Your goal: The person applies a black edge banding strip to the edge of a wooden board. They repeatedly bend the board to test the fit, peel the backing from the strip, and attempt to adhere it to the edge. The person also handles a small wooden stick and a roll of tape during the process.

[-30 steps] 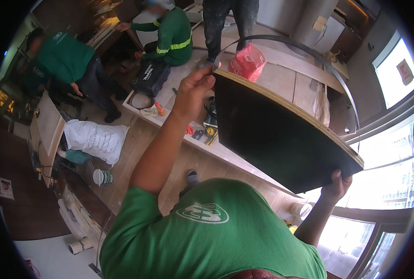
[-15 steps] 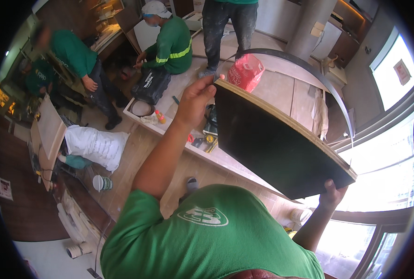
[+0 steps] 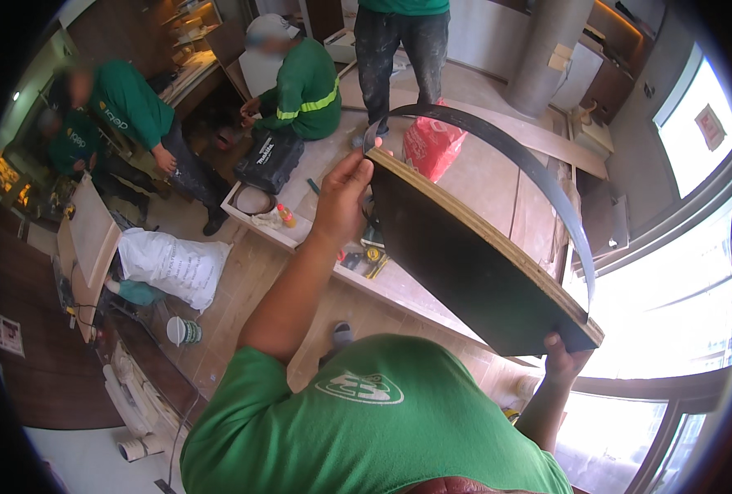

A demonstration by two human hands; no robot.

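A dark-faced plywood panel (image 3: 456, 255) is held up in front of me, tilted down to the right, its bare layered edge uppermost. My left hand (image 3: 348, 185) grips its upper left corner, thumb on the dark face. At the lower right corner my right hand (image 3: 565, 362) is closed on the panel, thumb on the face and fingers hidden behind. A thin dark edging strip (image 3: 510, 148) arches above the plywood edge. One end of it is by my left fingers, the other comes down near the right corner. Whether the strip is fastened there I cannot tell.
Beyond the panel lies a low wooden platform (image 3: 300, 230) with a red plastic bag (image 3: 433, 144), a black tool case (image 3: 269, 156) and a small bottle (image 3: 287, 216). Several co-workers in green are ahead and left. A white sack (image 3: 172, 263) and bucket (image 3: 183, 329) stand left; windows are right.
The panel has shifted slightly left and down, with both my hands still on it. The strip's arch has moved left with it and its broad side shows more.
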